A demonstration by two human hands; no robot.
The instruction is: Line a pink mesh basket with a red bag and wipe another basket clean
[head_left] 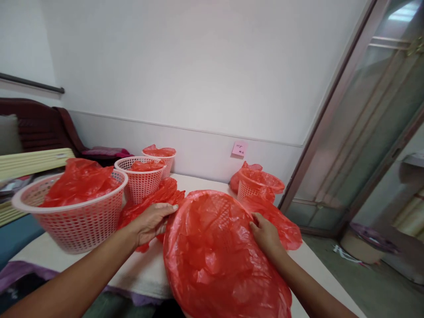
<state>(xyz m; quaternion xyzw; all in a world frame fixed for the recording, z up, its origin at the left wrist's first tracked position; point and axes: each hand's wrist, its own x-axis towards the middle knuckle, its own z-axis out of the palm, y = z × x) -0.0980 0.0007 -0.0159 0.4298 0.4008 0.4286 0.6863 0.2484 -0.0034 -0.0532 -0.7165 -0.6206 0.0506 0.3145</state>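
Observation:
A basket lined with a red plastic bag (212, 256) is tilted toward me at the table's front, its rim covered by the bag's folded edge. My left hand (155, 223) grips the bag at the left of the rim, thumb on top, other fingers partly hidden. On the rim's right side, my right hand (265, 234) is closed on the bag's edge, its fingertips partly out of sight. Loose red bags (162, 194) lie just beyond my left hand. Behind my right hand, another red bag (274, 216) spreads near a bag-lined basket (248, 190).
A large pink basket (79, 225) with a crumpled red bag stands at left. Behind it are a medium basket (142, 183) and a smaller one (168, 164). The white table (142, 276) meets a wall bearing a pink note (239, 149). A glass door (344, 145) stands at right.

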